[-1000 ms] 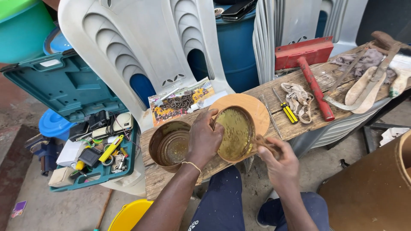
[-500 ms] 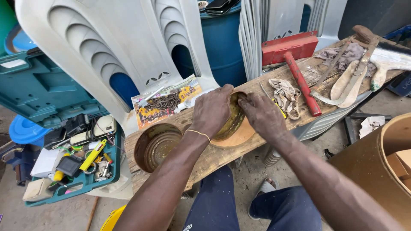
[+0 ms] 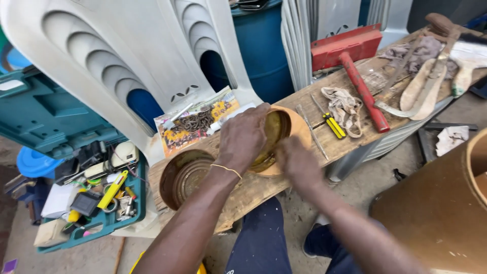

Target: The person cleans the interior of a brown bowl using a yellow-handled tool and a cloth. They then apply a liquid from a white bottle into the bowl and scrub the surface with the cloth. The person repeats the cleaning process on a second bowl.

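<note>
We see both hands on a brass dish (image 3: pixel 276 133) that sits in a tan wooden ring (image 3: pixel 299 133) on the plank bench (image 3: pixel 253 190), about mid-bench. Left hand (image 3: pixel 244 137) lies spread over the dish's left side, fingers curled down on its rim, pressing or gripping it; a thin band sits on that wrist. Right hand (image 3: pixel 298 162) is blurred at the dish's near-right edge, touching the dish or the ring; we cannot tell whether its fingers are closed on anything.

Just left of the dish, touching or nearly so, a rusty round tin (image 3: pixel 185 177) lies on the bench end, open side up. Behind the left hand, a colourful printed card (image 3: pixel 195 122) rests against a white plastic chair (image 3: pixel 116 66).

Right of the ring on the bench: a thin metal rod (image 3: pixel 310 131), a yellow-handled tool (image 3: pixel 331 122), a crumpled beige rag (image 3: pixel 347 104), then a red-handled hammer (image 3: pixel 362 89) with its red block head toward the back. Farther right, pale wooden-handled tools (image 3: pixel 423 91) and a grey cloth (image 3: pixel 413 50).

Left of the bench, well apart, an open teal toolbox (image 3: pixel 45 127) holds mixed small tools. A blue barrel (image 3: pixel 258 45) stands behind the chairs. A brown cylinder (image 3: pixel 436 213) stands at lower right. Dark trousers (image 3: pixel 261 243) show under the bench.
</note>
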